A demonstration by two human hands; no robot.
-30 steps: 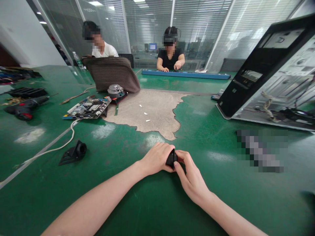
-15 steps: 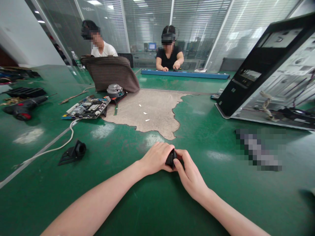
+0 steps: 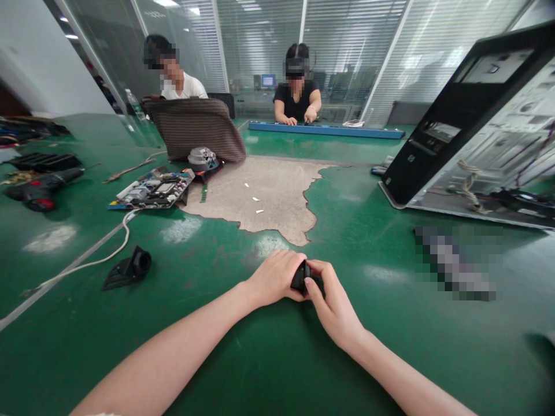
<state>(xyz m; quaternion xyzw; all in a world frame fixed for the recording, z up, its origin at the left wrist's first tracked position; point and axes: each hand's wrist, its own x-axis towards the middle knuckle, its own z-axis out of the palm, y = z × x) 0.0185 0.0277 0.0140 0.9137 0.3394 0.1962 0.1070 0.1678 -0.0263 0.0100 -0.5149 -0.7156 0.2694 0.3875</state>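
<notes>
Both my hands meet over the green table (image 3: 260,358), just in front of me. My left hand (image 3: 275,277) is curled round a small black part (image 3: 300,276), which peeks out between the two hands. My right hand (image 3: 332,300) grips the same part from the right, with thumb and fingers closed on it. Most of the part is hidden by my fingers.
A black plastic piece (image 3: 130,268) and a white cable (image 3: 95,260) lie to the left. Farther back are a circuit board (image 3: 151,190), a cordless drill (image 3: 37,190) and a worn bare patch (image 3: 264,196). An open computer case (image 3: 477,127) stands at the right. Two people sit at the far side.
My hands with the black part have shifted very slightly away from me. Nothing else on the table has moved.
</notes>
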